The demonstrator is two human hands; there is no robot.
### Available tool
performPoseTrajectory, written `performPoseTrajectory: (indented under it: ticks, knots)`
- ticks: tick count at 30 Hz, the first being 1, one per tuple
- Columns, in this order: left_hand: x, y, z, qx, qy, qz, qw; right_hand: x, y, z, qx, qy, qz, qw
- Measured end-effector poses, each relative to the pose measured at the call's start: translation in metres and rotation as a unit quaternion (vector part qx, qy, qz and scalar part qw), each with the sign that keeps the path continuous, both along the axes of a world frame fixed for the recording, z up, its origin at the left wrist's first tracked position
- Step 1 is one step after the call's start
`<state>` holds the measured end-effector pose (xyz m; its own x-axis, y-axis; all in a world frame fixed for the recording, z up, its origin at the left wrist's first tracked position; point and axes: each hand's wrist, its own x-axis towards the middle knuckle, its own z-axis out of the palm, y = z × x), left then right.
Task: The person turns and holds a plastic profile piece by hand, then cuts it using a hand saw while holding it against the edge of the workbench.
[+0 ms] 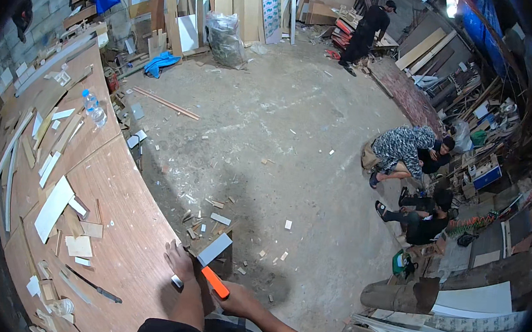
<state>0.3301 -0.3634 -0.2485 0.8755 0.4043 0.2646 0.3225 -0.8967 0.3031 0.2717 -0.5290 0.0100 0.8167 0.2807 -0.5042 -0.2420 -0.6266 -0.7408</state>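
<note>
My right hand (238, 301) is wrapped round the orange handle of a tool with a broad flat grey blade (215, 248). It looks like a handsaw, though no teeth show. The blade points up and away, just past the bench edge. My left hand (180, 261) lies on the near right edge of the wooden workbench (138, 218), fingers stretched and slightly apart, close to the tool. A small dark piece by its fingertips is too unclear to name. A watch (177, 281) is on my left wrist.
Wood offcuts (78, 246), a dark long-bladed tool (94, 285) and a water bottle (94, 108) lie or stand on the bench. Scraps litter the concrete floor (247, 164). Two people (400, 149) (429, 221) sit or crouch at right; another person (367, 32) stands bent far back.
</note>
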Motion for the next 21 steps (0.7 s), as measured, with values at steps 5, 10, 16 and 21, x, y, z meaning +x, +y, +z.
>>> performPoseTrajectory:
  ticks: [5, 10, 16, 21]
  knots:
    - [-0.002, 0.002, -0.007, 0.016, 0.007, -0.023, 1.0, 0.013, 0.003, 0.011, -0.012, 0.024, 0.01, 1.0]
    - [-0.01, 0.005, -0.003, 0.014, 0.005, -0.003, 1.0, 0.0, 0.003, 0.003, -0.011, 0.03, 0.029, 0.999]
    - [0.005, -0.001, -0.014, 0.019, -0.086, -0.024, 0.996, 0.014, 0.001, 0.017, -0.006, 0.064, -0.004, 0.998]
    - [-0.002, 0.006, 0.0, 0.023, -0.02, -0.01, 0.999, 0.009, 0.002, 0.01, -0.008, 0.077, -0.015, 0.997]
